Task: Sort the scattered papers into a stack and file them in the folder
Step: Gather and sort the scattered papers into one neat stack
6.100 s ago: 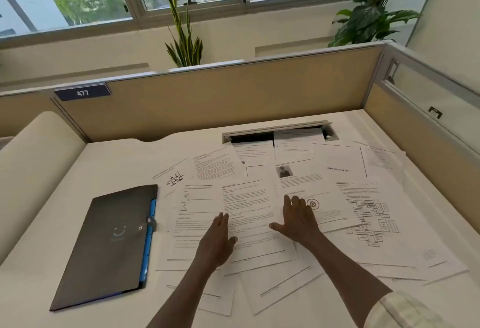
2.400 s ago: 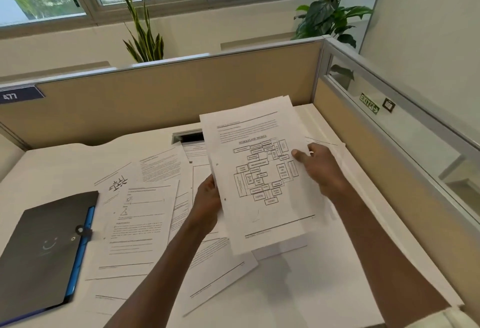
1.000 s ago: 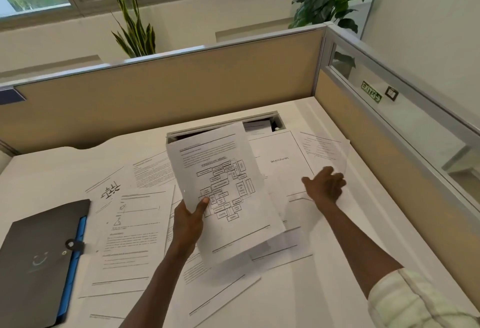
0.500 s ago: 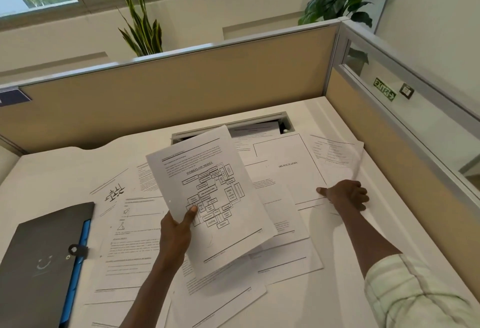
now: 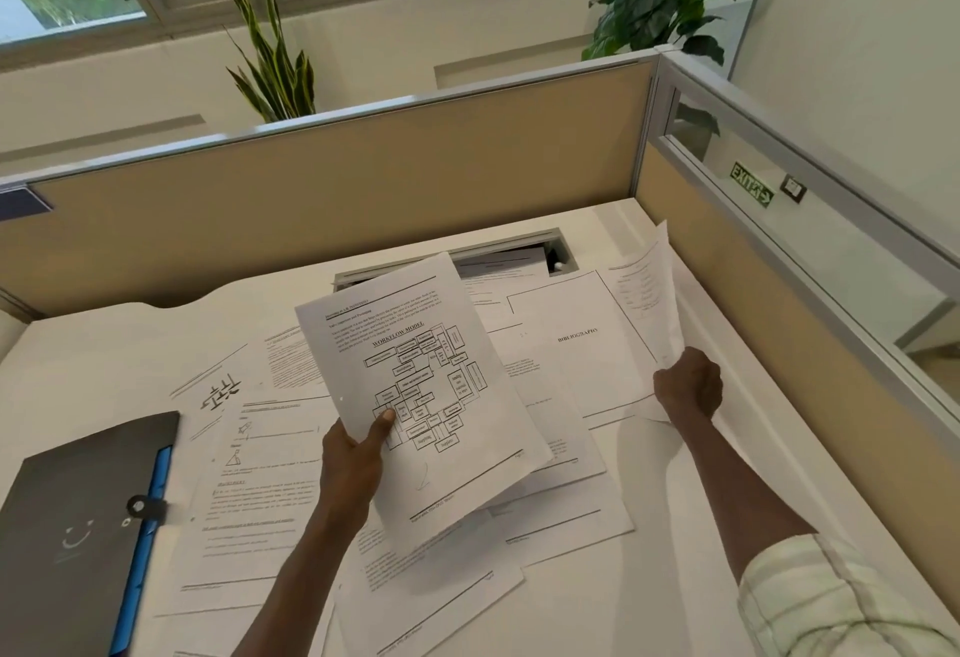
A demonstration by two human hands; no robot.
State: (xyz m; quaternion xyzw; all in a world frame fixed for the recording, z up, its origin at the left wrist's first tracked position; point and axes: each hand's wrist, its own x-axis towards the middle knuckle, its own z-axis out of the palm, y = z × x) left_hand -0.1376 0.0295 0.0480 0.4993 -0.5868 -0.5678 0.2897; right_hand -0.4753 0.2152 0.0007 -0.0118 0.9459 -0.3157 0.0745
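The left hand (image 5: 353, 464) pinched a small stack of papers (image 5: 421, 391) at its lower left edge, thumb over the "Workflow Model" diagram, holding it raised and tilted above the white tabletop (image 5: 597, 599). The right hand (image 5: 688, 388) was closed around the bottom of a single sheet (image 5: 647, 292), lifting it upright near the right partition. Loose papers (image 5: 260, 495), one headed "Bibliography" (image 5: 576, 339), lay overlapping beneath. The dark folder (image 5: 78, 537) lay closed at the tabletop's left.

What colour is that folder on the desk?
Dark grey folder with a blue edge, in the head view.
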